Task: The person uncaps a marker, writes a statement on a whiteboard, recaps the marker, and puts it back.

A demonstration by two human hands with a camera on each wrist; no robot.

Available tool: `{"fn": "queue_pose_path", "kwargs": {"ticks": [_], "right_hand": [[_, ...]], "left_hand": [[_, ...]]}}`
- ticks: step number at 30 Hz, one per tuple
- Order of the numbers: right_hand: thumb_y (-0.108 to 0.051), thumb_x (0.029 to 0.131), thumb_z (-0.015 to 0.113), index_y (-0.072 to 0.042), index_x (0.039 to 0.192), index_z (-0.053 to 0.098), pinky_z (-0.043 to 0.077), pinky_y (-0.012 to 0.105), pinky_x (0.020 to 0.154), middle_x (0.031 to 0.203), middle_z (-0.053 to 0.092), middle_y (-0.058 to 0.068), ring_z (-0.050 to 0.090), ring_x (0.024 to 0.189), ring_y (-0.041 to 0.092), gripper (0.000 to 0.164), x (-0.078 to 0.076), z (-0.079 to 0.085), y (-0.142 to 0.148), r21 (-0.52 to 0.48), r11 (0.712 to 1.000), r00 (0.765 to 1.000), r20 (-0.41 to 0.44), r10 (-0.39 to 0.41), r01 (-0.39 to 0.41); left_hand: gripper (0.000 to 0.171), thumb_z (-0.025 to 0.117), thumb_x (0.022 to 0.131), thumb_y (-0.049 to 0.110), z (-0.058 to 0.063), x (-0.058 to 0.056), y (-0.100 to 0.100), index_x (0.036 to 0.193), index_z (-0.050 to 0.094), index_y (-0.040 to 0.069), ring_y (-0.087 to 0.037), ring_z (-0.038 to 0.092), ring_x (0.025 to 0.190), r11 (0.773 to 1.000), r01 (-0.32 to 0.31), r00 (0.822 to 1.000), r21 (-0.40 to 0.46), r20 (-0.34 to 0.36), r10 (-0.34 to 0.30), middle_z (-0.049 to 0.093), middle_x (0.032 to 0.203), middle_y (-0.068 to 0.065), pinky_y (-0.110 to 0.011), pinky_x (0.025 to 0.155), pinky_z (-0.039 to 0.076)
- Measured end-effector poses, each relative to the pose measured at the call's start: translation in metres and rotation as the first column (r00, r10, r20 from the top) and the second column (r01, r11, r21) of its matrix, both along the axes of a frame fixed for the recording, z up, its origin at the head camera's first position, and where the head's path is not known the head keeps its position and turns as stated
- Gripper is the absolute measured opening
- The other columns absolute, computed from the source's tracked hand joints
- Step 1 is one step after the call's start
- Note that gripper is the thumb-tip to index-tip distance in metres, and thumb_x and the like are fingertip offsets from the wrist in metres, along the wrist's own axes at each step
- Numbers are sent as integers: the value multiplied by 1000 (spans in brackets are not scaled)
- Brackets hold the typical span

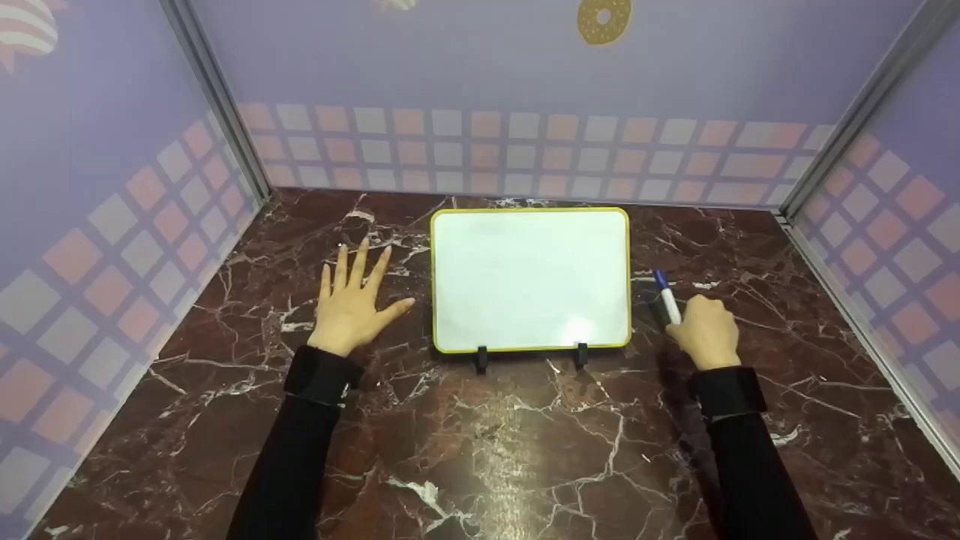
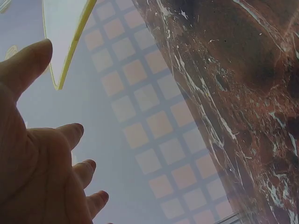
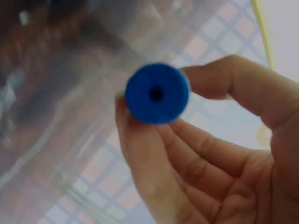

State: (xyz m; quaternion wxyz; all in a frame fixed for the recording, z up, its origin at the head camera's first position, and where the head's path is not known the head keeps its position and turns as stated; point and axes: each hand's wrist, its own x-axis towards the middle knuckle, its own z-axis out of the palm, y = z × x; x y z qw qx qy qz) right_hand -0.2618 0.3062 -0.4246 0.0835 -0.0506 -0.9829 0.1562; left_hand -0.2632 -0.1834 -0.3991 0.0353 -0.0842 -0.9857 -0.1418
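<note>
A small whiteboard (image 1: 531, 277) with a yellow frame stands in the middle of the head view, propped on two black feet. To its right, my right hand (image 1: 706, 330) pinches a white marker (image 1: 670, 301) whose far end is blue. The right wrist view looks straight at a round blue end of the marker (image 3: 156, 109), between thumb and fingertips. On the board's left side, my left hand (image 1: 352, 311) is spread with straight fingers and holds nothing. In the left wrist view its thumb overlaps the whiteboard's corner (image 2: 65, 28).
The dark red marbled table (image 1: 495, 465) runs under both arms. Purple panels with a checked band (image 1: 525, 135) enclose it at the back and both sides, joined by metal corner posts (image 1: 225, 105). Black bands (image 1: 322, 377) wrap both wrists.
</note>
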Motion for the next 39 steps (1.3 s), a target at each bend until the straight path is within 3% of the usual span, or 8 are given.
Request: {"fn": "queue_pose_path", "kwargs": {"ticks": [6, 11, 13, 17, 21, 25, 33, 39], "right_hand": [[-9, 77, 68, 9, 78, 69, 51, 61, 59, 75, 67, 29, 64, 68, 50, 18, 14, 23, -9, -45, 999, 981, -193, 6, -14], [-6, 77, 66, 6, 84, 71, 53, 59, 58, 78, 69, 26, 65, 66, 47, 15, 26, 37, -40, -32, 997, 955, -290, 55, -67], [-5, 78, 67, 5, 86, 71, 54, 57, 56, 78, 70, 25, 65, 63, 45, 14, 32, 40, -56, -23, 995, 950, -301, 89, -101], [-3, 79, 70, 5, 85, 70, 57, 48, 50, 76, 70, 21, 64, 57, 36, 10, 44, 40, -88, -1, 982, 940, -290, 180, -189], [-5, 77, 76, 1, 84, 70, 58, 46, 51, 74, 68, 15, 64, 59, 34, 11, 56, 36, -112, 61, 967, 919, -299, 256, -249], [-3, 72, 78, -3, 82, 72, 56, 48, 51, 72, 66, 9, 66, 61, 35, 12, 65, 32, -129, 129, 945, 889, -321, 327, -302], [-4, 69, 83, -8, 76, 68, 53, 39, 49, 67, 63, 3, 61, 59, 24, 17, 78, 27, -149, 237, 874, 809, -336, 483, -424], [-3, 70, 82, -7, 78, 69, 53, 39, 50, 68, 64, 5, 63, 62, 24, 16, 79, 23, -153, 282, 866, 790, -360, 495, -414]], "left_hand": [[87, 49, 96, 60, 4, 1, 4, 161, 6, 21, -40, -9, 153, 1000, 13, 1000, -9, -26, -13, -5, 167, -15, -58, 124, -12], [82, 57, 96, 51, 9, 0, 19, 161, 15, 22, -35, 1, 155, 996, 83, 975, -25, -203, -86, 3, 168, -11, -54, 126, -4], [78, 62, 95, 44, 9, 0, 28, 159, 23, 19, -33, 11, 154, 990, 134, 940, -51, -311, -143, 13, 167, -10, -53, 127, 4], [71, 69, 91, 32, 8, 3, 50, 152, 38, 13, -30, 31, 148, 950, 283, 831, -136, -460, -313, 33, 160, -10, -49, 126, 21], [67, 73, 87, 27, 5, 11, 71, 146, 46, 11, -27, 45, 139, 869, 435, 708, -236, -507, -491, 46, 152, -10, -47, 119, 36], [65, 76, 84, 23, 0, 20, 86, 143, 52, 12, -25, 54, 132, 805, 522, 613, -280, -533, -583, 54, 146, -8, -42, 112, 46], [34, 80, 81, 16, -3, 30, 97, 114, 73, 11, -17, 68, 101, 731, 625, 470, -273, -616, -632, 73, 110, -2, -29, 92, 57], [15, 78, 85, 17, -5, 29, 99, 98, 76, 11, -15, 68, 87, 731, 626, 440, -271, -651, -619, 73, 94, 0, -26, 80, 57]]}}
